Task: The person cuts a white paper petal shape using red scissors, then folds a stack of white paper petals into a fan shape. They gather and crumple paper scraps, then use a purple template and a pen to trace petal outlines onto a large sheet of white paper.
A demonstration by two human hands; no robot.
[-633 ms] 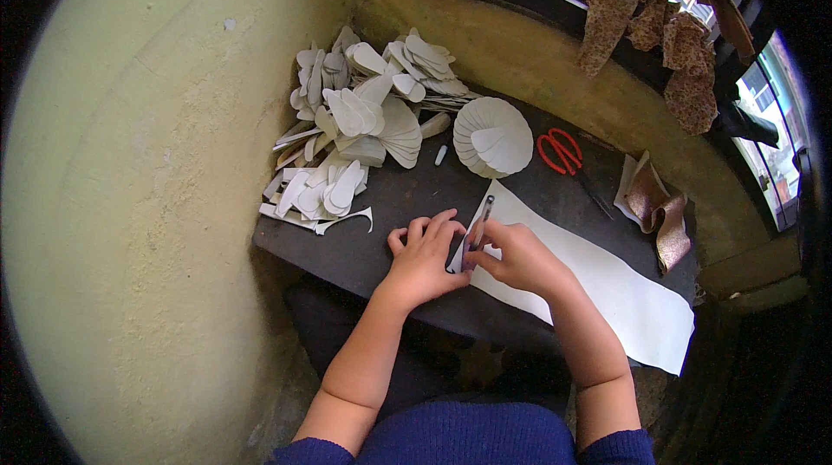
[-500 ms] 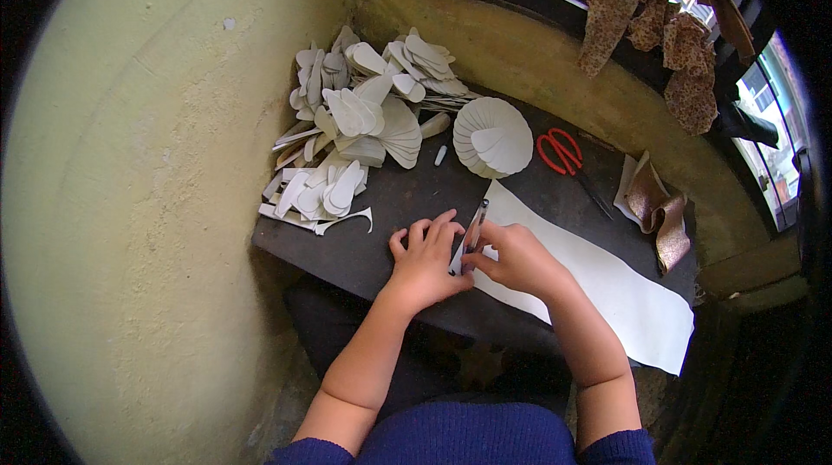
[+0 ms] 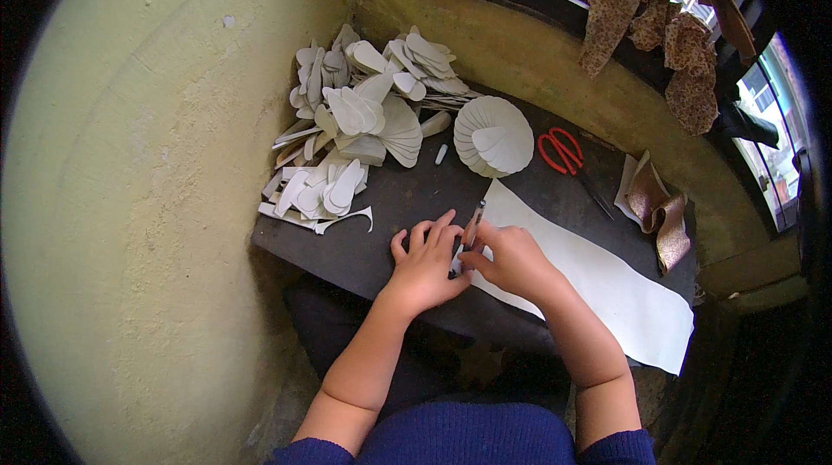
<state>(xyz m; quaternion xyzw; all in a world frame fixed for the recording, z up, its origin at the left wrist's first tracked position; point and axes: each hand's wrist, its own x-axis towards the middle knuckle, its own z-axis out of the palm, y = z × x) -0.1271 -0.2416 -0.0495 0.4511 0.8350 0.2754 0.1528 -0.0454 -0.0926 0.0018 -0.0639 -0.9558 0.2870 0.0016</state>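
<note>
My right hand grips a slim pen, which stands nearly upright over the left end of a long white sheet. The pen's tip is hidden by my fingers. My left hand rests on the dark table with its fingers spread, its thumb reaching toward the right hand beside the sheet's left end. Whether something small lies under that palm, I cannot tell. The sheet runs from there off to the lower right, past the table's near edge.
White insole-shaped pieces are heaped at the back left, with a fanned round stack beside them. Between lies a short white stick. Red-handled scissors and a shiny brown strip lie right. Walls border the table.
The pen and my right hand have shifted very slightly to the left. My left hand stays in nearly the same place, and the sheet has not visibly moved.
</note>
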